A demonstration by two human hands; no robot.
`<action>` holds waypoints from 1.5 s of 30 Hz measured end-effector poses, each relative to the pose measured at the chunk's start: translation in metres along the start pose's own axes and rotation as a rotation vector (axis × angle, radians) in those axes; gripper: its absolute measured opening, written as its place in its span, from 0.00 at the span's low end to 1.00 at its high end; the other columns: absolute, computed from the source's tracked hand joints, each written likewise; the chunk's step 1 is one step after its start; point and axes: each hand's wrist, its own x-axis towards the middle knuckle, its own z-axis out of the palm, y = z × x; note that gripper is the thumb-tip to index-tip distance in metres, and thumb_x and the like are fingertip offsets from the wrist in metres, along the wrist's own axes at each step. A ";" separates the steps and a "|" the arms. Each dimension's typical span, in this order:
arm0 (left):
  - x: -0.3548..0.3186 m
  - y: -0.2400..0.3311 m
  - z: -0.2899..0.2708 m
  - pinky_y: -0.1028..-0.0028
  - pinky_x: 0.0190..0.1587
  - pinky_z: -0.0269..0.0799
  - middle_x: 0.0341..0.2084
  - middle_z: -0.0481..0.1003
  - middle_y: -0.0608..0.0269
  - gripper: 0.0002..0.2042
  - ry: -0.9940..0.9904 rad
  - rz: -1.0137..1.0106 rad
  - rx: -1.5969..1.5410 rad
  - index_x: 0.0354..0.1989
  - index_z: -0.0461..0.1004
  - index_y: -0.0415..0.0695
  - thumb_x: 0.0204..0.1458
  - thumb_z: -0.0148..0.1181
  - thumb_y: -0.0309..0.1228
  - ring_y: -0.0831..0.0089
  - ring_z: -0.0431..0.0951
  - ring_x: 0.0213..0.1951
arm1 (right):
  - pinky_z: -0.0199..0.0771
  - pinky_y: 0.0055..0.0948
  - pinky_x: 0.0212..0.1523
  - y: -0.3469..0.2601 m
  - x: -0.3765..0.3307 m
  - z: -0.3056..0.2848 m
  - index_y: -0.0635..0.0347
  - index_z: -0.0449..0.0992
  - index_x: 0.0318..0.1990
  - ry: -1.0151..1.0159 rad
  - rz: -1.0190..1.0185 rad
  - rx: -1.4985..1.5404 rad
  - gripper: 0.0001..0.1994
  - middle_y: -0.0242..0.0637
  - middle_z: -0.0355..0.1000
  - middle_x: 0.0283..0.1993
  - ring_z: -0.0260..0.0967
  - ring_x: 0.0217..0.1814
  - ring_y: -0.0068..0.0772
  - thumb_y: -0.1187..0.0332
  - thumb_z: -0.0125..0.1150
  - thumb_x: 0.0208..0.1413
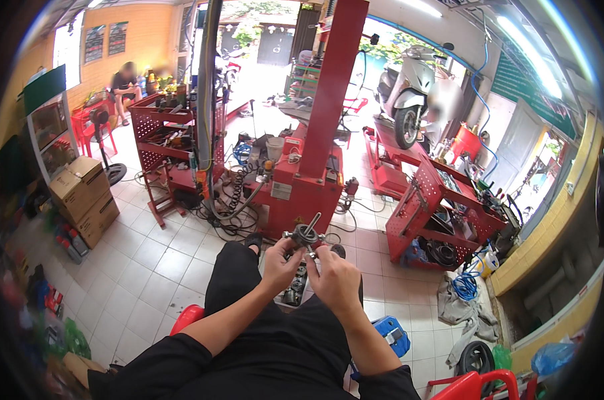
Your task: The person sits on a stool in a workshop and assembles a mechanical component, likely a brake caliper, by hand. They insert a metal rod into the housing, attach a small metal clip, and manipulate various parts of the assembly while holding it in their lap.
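The grey, round metal part with a thin rod (pixel 307 233) is held in front of the knees, between the left hand (pixel 281 267) and the right hand (pixel 334 275), both clamped on its near side. The rod, which gives the long axis, points forward from the person, leaning slightly rightward. Below it, small dark metal parts (pixel 294 293) lie between the legs. The red steel machine with a tall column (pixel 295 210) blocks the way ahead; a blue plastic case (pixel 391 337) lies on the right.

A grey, ring-shaped metal part (pixel 305 235) — slim rod (pixel 314 221) slanting upward — is held aloft.
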 end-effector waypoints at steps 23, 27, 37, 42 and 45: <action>-0.005 -0.011 0.000 0.81 0.37 0.66 0.29 0.74 0.68 0.06 -0.030 0.024 0.032 0.38 0.73 0.35 0.53 0.54 0.21 0.85 0.69 0.33 | 0.68 0.37 0.19 -0.002 -0.006 0.001 0.57 0.67 0.26 -0.020 0.071 -0.048 0.13 0.39 0.71 0.19 0.70 0.19 0.43 0.58 0.57 0.52; -0.004 -0.009 0.001 0.82 0.36 0.66 0.29 0.73 0.69 0.05 -0.027 0.017 -0.022 0.38 0.73 0.36 0.53 0.53 0.21 0.85 0.69 0.32 | 0.68 0.38 0.19 -0.003 -0.005 -0.001 0.56 0.67 0.26 -0.003 0.077 -0.060 0.12 0.38 0.70 0.18 0.70 0.18 0.42 0.60 0.58 0.52; -0.006 -0.008 0.003 0.78 0.39 0.67 0.29 0.75 0.64 0.07 -0.031 -0.017 -0.101 0.37 0.73 0.34 0.51 0.55 0.22 0.81 0.70 0.33 | 0.68 0.35 0.19 -0.004 -0.006 -0.011 0.57 0.67 0.26 -0.013 0.076 -0.095 0.11 0.36 0.70 0.17 0.70 0.17 0.38 0.61 0.57 0.52; -0.004 -0.007 0.005 0.78 0.36 0.66 0.28 0.75 0.63 0.06 -0.022 -0.014 -0.100 0.35 0.73 0.35 0.50 0.56 0.23 0.81 0.70 0.32 | 0.67 0.34 0.18 -0.001 -0.002 -0.011 0.56 0.67 0.24 0.078 -0.007 -0.027 0.12 0.35 0.70 0.17 0.69 0.16 0.37 0.61 0.56 0.53; -0.003 -0.009 0.003 0.80 0.35 0.67 0.29 0.74 0.66 0.06 -0.044 0.060 0.002 0.38 0.73 0.35 0.53 0.53 0.21 0.83 0.70 0.32 | 0.67 0.36 0.19 -0.001 -0.005 -0.003 0.56 0.66 0.23 0.062 0.015 -0.043 0.12 0.35 0.69 0.16 0.69 0.16 0.38 0.61 0.56 0.53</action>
